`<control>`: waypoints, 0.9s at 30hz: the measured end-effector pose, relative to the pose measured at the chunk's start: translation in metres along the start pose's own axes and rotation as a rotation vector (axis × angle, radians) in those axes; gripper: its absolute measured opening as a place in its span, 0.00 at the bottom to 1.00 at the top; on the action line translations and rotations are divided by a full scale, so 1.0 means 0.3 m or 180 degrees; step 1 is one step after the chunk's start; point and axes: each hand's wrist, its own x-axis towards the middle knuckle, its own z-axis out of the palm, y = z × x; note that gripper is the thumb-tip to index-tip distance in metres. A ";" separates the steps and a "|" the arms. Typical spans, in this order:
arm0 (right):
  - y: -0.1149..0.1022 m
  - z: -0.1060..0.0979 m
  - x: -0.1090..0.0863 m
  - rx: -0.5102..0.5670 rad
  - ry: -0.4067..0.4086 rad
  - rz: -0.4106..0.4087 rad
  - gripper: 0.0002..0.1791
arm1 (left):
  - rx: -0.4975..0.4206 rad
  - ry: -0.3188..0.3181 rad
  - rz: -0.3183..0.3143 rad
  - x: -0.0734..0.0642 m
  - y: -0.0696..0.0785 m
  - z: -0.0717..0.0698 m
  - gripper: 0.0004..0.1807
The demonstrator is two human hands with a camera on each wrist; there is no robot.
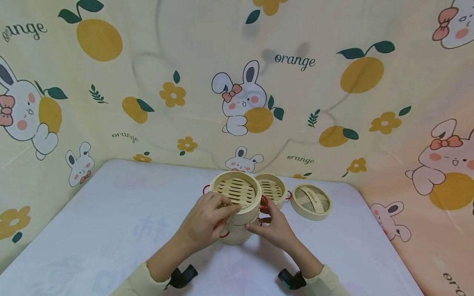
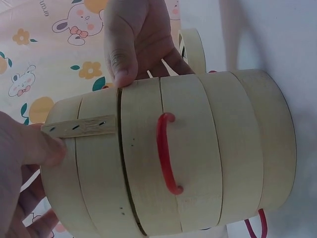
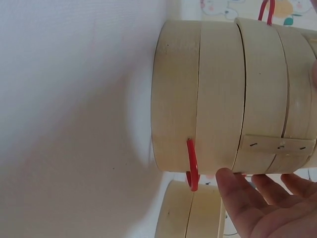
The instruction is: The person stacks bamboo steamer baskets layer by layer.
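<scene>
Two round bamboo steamer baskets stand stacked: the upper basket, with a slotted base inside, sits on the lower basket. My left hand pinches the upper basket's left front rim; in the left wrist view its thumb lies beside a stitched bamboo strip. On the right side, my right hand holds the stack, with its thumb near the seam between the baskets and its fingers round the side. A narrow dark gap shows along that seam. Red loop handles stick out from the baskets' sides.
Behind the stack to the right is another slotted steamer basket with a red handle. A round bamboo lid with a strap across it lies farther right. The white table meets a printed cloth backdrop.
</scene>
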 end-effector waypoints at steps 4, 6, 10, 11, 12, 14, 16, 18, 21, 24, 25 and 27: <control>-0.001 -0.001 0.000 -0.0001 -0.0015 -0.0021 0.43 | 0.0000 -0.0004 0.0006 0.000 -0.002 0.003 0.20; -0.001 -0.001 0.000 0.0012 -0.0024 -0.0020 0.43 | 0.0001 -0.0007 0.0008 0.000 -0.003 0.005 0.20; 0.003 0.000 0.001 0.0016 -0.0036 -0.0023 0.44 | -0.0007 -0.0019 0.0020 -0.001 -0.007 0.009 0.21; 0.004 0.000 0.001 0.0012 -0.0040 -0.0029 0.44 | -0.0013 -0.0019 0.0027 -0.002 -0.008 0.010 0.21; 0.006 0.000 0.001 0.0006 -0.0043 -0.0033 0.44 | -0.0015 -0.0023 0.0031 -0.002 -0.009 0.010 0.21; 0.009 0.001 0.001 0.0000 -0.0046 -0.0049 0.44 | -0.0025 -0.0028 0.0034 -0.003 -0.011 0.012 0.20; 0.011 0.001 0.002 0.0003 -0.0043 -0.0061 0.44 | -0.0030 -0.0033 0.0022 -0.003 -0.012 0.012 0.20; 0.012 0.002 0.004 0.0005 -0.0039 -0.0060 0.44 | -0.0034 -0.0047 0.0000 -0.003 -0.012 0.012 0.20; 0.015 0.002 0.006 0.0021 -0.0038 -0.0058 0.44 | -0.0048 -0.0062 -0.0032 -0.004 -0.012 0.012 0.19; 0.019 0.002 0.008 0.0052 -0.0035 -0.0052 0.43 | -0.0061 -0.0065 -0.0043 -0.005 -0.013 0.012 0.19; 0.020 0.002 0.009 0.0061 -0.0032 -0.0051 0.43 | -0.0065 -0.0062 -0.0042 -0.006 -0.013 0.012 0.19; 0.021 0.003 0.011 0.0071 -0.0022 -0.0043 0.42 | -0.0082 -0.0051 -0.0031 -0.007 -0.014 0.013 0.19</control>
